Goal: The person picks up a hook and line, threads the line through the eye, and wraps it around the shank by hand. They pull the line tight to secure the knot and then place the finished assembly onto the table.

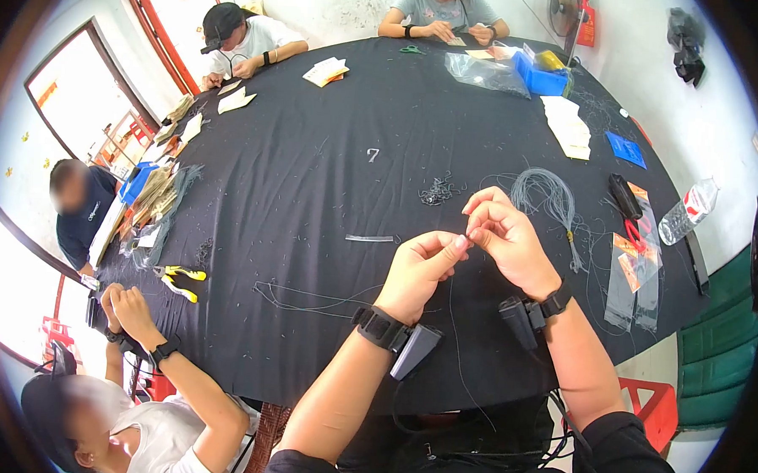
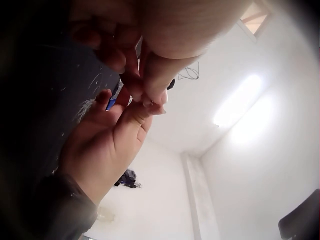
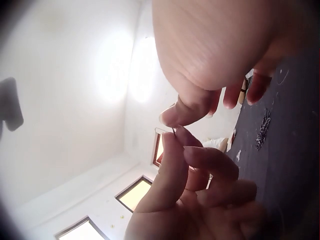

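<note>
Both hands meet fingertip to fingertip over the black-covered table [image 1: 296, 191]. My left hand [image 1: 420, 272] pinches a tiny, thin curved wire, seemingly a fish hook [image 3: 158, 129], between thumb and forefinger. My right hand [image 1: 514, 247] has its thumb and forefinger pinched together right at the hook, on what looks like thin line; the fingertips mostly hide it. A strand of fishing line [image 1: 454, 316] hangs below the hands toward the lap. Just beyond them lies a pile of small dark hooks [image 1: 438, 191]. A looped hank of clear line [image 1: 537, 193] is beside the right hand.
A short clear strip [image 1: 369, 238] and loose line [image 1: 308, 306] lie left of the hands. Yellow-handled pliers [image 1: 180, 281] sit farther left. On the right are plastic packets [image 1: 635, 273], red scissors [image 1: 634, 237] and a water bottle [image 1: 689, 212]. Other people sit around the table.
</note>
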A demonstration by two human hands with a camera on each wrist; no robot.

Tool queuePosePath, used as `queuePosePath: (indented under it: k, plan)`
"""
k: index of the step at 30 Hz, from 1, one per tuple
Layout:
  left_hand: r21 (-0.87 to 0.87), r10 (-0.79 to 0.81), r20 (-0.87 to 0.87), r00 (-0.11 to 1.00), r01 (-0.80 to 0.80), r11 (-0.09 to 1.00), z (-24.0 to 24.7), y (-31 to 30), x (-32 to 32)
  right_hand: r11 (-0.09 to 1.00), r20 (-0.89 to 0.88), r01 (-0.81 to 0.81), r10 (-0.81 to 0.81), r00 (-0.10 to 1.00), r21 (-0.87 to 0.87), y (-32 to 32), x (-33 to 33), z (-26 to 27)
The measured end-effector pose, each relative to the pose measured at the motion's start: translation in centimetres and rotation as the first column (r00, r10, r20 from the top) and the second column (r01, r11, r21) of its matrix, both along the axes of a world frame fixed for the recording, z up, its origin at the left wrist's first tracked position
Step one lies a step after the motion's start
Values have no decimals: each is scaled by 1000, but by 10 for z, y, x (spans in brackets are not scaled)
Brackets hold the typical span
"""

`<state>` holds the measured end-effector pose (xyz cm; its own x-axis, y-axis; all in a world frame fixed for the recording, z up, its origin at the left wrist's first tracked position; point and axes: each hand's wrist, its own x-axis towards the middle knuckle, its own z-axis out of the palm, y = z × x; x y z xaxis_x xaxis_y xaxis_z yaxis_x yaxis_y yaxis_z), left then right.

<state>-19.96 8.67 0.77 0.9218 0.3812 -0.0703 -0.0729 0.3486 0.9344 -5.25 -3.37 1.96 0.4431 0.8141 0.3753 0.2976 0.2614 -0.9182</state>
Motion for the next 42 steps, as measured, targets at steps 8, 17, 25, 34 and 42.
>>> queuePosePath:
  k: [8, 17, 25, 34, 42]
  plan:
    - [-4, 41, -19, 999, -41, 999, 4, -2, 0, 998, 55, 52, -51, 997, -30, -1, 3, 0]
    - [-1, 75, -28, 997, -75, 997, 5, -2, -1, 995, -23, 96, -95, 995, 32, -3, -2, 11]
    - [4, 78, -8, 997, -78, 997, 0, -2, 0, 996, 145, 63, -54, 988, -59, -6, 0, 12]
    - [138, 156, -15, 988, -153, 979, 9, -5, 1, 996, 90, 78, -74, 993, -34, -5, 2, 10]
    - [148, 86, -46, 995, -79, 986, 14, -4, -2, 988, 263, 156, -146, 954, -17, -5, -2, 13]
